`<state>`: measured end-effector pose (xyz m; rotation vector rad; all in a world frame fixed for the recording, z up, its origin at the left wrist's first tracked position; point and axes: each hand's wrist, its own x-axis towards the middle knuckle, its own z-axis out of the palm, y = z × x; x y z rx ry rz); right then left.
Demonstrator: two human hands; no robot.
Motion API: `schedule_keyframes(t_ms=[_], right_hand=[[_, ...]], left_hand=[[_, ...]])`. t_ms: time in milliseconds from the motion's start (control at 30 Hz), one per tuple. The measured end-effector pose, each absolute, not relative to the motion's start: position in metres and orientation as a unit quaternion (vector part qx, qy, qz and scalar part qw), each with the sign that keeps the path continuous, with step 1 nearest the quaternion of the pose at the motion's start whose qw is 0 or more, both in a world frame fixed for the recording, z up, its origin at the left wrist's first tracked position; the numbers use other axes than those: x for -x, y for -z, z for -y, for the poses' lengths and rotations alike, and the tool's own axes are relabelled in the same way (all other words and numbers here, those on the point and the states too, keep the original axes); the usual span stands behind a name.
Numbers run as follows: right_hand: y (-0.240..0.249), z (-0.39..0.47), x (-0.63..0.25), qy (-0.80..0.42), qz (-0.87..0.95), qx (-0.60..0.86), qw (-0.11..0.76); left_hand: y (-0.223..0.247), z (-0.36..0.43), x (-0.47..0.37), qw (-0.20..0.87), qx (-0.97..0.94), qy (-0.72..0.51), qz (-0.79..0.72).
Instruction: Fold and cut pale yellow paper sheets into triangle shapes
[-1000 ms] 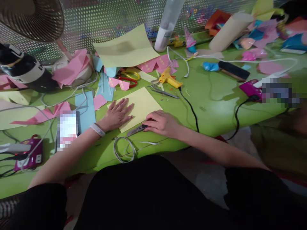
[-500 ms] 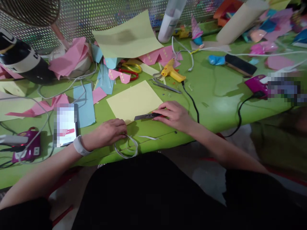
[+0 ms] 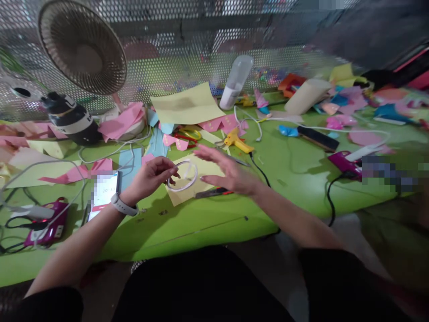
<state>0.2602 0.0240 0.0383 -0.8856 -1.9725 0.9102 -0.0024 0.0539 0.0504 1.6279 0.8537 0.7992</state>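
My left hand [image 3: 150, 177] pinches a loop of thin white cord or strip [image 3: 195, 178], raised over a pale yellow sheet of paper [image 3: 177, 197]. Its exact material cannot be made out. Facing it from the right, my right hand [image 3: 231, 172] is open, fingers stretched apart and nothing in them. Below that palm lies a utility knife [image 3: 208, 193] on the sheet's lower edge. Beyond the right hand rest a yellow glue gun [image 3: 238, 142] and scissors with red and yellow handles [image 3: 192, 134]. The right hand partly hides the tweezers [image 3: 241, 162].
A phone [image 3: 104, 190] lies under my left forearm, beside a purple power strip [image 3: 50, 223]. At the back stand a fan [image 3: 83, 49], a dark bottle [image 3: 72, 118] and a clear bottle [image 3: 236, 82]. Another purple power strip [image 3: 345, 164] and a paper roll [image 3: 306, 97] are on the right.
My right hand has let go of the utility knife and opened. My left hand has lifted the white loop from the table. The view has tilted upward.
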Motion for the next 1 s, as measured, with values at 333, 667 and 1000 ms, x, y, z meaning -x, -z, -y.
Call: schedule_keyframes(t_ms=[333, 667, 1000], right_hand=[[-0.038, -0.059, -0.243, -0.497, 0.646, 0.333, 0.474], [-0.07, -0.057, -0.242, -0.213, 0.736, 0.376, 0.522], [-0.077, -0.053, -0.241, -0.197, 0.761, 0.306, 0.537]], left_hand=[[-0.058, -0.061, -0.009, 0.454, -0.645, -0.436, -0.433], [-0.07, -0.043, -0.015, 0.222, -0.749, -0.474, -0.405], [-0.074, -0.04, -0.009, 0.168, -0.818, -0.444, -0.326]])
